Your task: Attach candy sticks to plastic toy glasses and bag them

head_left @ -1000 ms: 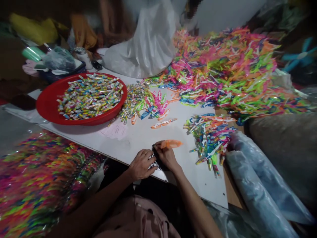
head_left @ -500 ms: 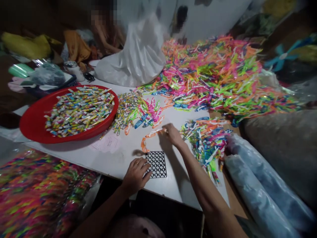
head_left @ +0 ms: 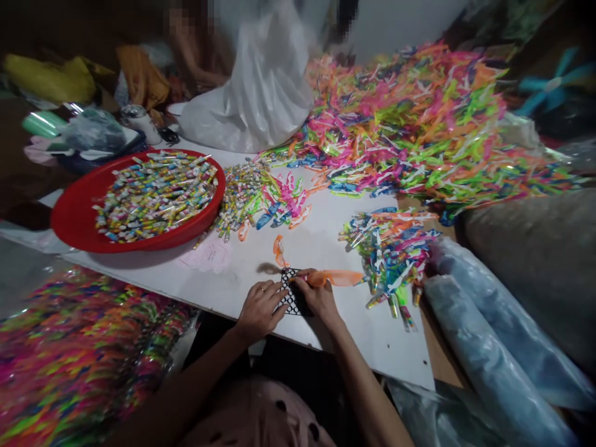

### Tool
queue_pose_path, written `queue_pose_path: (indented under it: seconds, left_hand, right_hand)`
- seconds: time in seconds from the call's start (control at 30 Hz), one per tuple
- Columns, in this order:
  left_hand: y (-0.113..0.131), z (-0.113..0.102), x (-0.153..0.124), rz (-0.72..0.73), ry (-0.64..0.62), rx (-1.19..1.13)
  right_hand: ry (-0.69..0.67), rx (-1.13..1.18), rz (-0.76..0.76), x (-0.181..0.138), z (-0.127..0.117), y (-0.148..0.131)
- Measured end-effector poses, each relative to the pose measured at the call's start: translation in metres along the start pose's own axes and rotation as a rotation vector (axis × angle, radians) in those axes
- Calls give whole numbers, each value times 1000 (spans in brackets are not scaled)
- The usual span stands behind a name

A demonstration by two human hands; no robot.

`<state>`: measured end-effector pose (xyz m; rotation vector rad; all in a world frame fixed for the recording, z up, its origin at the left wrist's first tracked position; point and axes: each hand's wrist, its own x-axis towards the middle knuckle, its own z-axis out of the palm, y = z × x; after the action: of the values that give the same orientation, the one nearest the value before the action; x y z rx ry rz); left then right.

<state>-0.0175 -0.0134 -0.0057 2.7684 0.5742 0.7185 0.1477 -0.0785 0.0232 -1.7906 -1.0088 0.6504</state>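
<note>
Black grid near table edge

A white table stood before a pale wall; dim light left the room's upper corners dark.

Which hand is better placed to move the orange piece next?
Right, probably: the right hand holds the orange piece at the black grid, while the left hand lies at the grid's left edge, better suited to steadying it.
</note>
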Motion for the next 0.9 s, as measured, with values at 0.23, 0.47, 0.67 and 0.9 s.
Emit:
queue_pose_path:
  seconds: [0.23, 0.47, 0.67, 0.9]
  left_hand:
    - [-1, 3, -3, 50, 28, 33]
    - [-5, 9, 0, 94, 95, 89]
    - [-2, 7, 1, 99, 98, 92]
    - [-3, 8, 3, 141, 140, 149]
  right_hand:
    - [-243, -717, 30, 13, 22, -34]
    - [-505, -665, -95, 38, -17, -40]
    - [-187, -1212, -78, 117, -112, -22]
    - [-248, -1335, -117, 131, -111, -3]
